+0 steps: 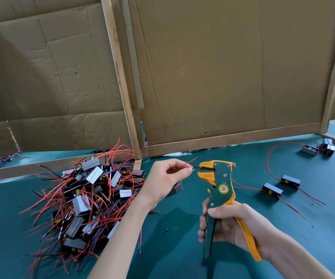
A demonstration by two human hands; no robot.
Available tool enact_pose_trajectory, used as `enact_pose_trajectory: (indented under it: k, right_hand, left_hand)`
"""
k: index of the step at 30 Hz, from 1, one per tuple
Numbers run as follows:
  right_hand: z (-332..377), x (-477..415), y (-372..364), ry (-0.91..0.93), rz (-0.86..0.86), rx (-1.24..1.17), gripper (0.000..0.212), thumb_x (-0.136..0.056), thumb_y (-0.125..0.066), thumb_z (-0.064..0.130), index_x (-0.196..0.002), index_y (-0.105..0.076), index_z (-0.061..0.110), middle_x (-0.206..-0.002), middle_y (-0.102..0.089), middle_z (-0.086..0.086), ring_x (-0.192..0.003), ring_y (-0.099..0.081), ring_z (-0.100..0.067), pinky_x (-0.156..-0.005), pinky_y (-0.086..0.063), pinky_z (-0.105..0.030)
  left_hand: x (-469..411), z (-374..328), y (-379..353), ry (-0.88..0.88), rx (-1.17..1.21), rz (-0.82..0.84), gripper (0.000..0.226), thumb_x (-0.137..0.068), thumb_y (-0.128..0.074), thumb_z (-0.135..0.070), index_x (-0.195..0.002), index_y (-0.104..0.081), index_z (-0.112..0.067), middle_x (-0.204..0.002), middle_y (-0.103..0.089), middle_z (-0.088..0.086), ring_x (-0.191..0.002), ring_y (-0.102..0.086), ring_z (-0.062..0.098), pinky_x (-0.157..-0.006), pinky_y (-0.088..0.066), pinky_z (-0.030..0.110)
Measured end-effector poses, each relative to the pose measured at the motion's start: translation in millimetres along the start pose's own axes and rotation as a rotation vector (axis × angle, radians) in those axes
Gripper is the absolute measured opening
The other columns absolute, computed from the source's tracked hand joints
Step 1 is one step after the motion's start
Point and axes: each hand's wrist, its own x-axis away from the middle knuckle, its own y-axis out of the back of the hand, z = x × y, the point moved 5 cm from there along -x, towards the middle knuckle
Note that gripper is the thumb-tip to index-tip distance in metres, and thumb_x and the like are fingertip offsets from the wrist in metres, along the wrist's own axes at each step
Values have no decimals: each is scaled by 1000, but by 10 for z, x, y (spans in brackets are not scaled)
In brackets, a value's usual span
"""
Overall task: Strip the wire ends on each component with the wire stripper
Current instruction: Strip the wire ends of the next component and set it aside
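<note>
The right hand [229, 224] grips the two handles of the wire stripper [220, 188], which stands upright over the green counter [182, 248], jaws at 12 o'clock. At 9 o'clock from the jaws, the left hand [166, 178] pinches a black wire [195, 167] that reaches into them, and a red wire [190, 161]. The wires' component [177, 189] sits under the palm. A pile of components [90, 198] lies at 8 o'clock.

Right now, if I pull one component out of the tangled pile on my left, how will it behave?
It will probably snag: in the pile the red and black leads cross one another, so neighbours may drag along. The leads look thin and curve freely, so likely floppy. The boxy bodies lie flat, so should not roll.
</note>
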Motion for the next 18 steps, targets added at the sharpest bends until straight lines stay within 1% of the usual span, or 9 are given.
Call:
enact_pose_trajectory:
  k: [2,4,6,7,8,10,12,16,18]
  right_hand:
    - [10,0,-1,30,36,50,32,-63,-84,14,-86,-65,4,-84,-61,-26,-80,-63,-41,-80,-53,-51]
    - [19,-3,2,50,68,91,32,-66,-84,16,-88,-64,4,-84,-62,-26,-80,-63,-41,-81,-52,-52]
    - [22,-8,4,59,90,124,28,-70,-82,15,-89,-64,3,-84,-63,-26,-80,-63,-42,-81,-52,-52]
    - [19,-10,5,59,97,137,27,-71,-82,14,-89,-64,3,-84,-63,-26,-79,-63,-42,-81,-52,-52]
    - [13,-14,4,58,104,149,26,-71,-82,15,-88,-64,4,-84,-63,-26,-79,-64,-41,-80,-53,-52]
    - [1,-22,3,55,112,171,25,-72,-81,15,-88,-65,5,-83,-64,-26,-78,-64,-41,-80,-53,-51]
    - [-8,-25,6,60,118,192,23,-75,-80,15,-88,-65,5,-83,-64,-26,-79,-64,-41,-80,-53,-51]
    - [-2,-20,16,76,117,232,21,-77,-79,16,-87,-64,6,-82,-64,-25,-78,-64,-40,-80,-53,-51]
    - [8,-15,14,80,110,255,20,-78,-79,17,-87,-64,7,-81,-64,-25,-78,-64,-40,-80,-53,-51]
  left_hand:
    - [7,-21,19,15,-6,3,14,-83,-73,-17,-71,-74,-25,-68,-60,0,-64,-44,14,-56,-38,18]
    - [14,-43,28,26,-17,9,13,-82,-74,-18,-71,-74,-24,-66,-60,-3,-63,-45,13,-54,-38,19]
    - [24,-64,25,35,-15,30,14,-82,-74,-18,-70,-74,-25,-65,-61,-7,-62,-46,11,-56,-39,19]
    - [30,-71,21,37,-7,44,14,-82,-74,-17,-70,-74,-25,-65,-60,-6,-62,-47,11,-58,-39,19]
    - [36,-77,16,45,1,56,14,-82,-74,-17,-70,-74,-25,-67,-59,-2,-64,-47,14,-59,-39,22]
    - [44,-81,20,67,15,77,12,-83,-73,-16,-72,-74,-22,-73,-52,10,-68,-39,22,-62,-33,28]
    - [44,-81,42,76,14,92,12,-84,-72,-14,-73,-73,-19,-75,-49,12,-71,-35,25,-61,-30,30]
    - [58,-100,75,75,-19,137,5,-85,-71,-13,-80,-72,-11,-77,-52,13,-72,-37,26,-61,-30,30]
    - [66,-103,78,81,-27,161,5,-85,-70,-12,-81,-71,-9,-75,-54,11,-69,-41,24,-61,-32,30]
